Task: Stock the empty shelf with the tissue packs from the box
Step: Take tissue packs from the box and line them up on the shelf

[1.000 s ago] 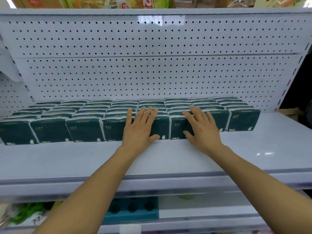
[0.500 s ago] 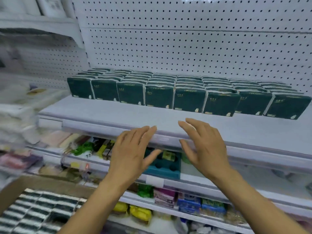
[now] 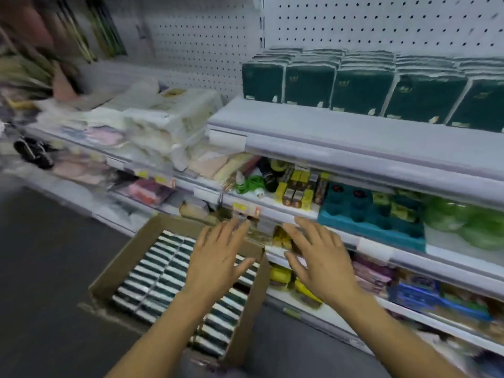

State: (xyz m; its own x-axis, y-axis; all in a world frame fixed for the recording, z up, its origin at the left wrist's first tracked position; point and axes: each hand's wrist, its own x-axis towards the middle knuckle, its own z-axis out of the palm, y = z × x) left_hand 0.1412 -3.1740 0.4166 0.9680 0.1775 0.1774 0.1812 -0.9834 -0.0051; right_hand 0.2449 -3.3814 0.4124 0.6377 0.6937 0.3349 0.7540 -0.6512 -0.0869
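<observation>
— Hands first? Holding anything?
— Both empty, fingers straight and spread. Left hand [image 3: 218,257] directly over the cardboard box [image 3: 114,271], nearer the load; right hand [image 3: 319,257] just beside it, past the box's right wall, in front of the lower shelves.
— And the tissue packs [image 3: 163,279]?
— Below and slightly left of the hands, standing on edge in rows running toward the shelving. Further off, up and right: dark green packs [image 3: 360,91] lined along the upper shelf [image 3: 354,137].
</observation>
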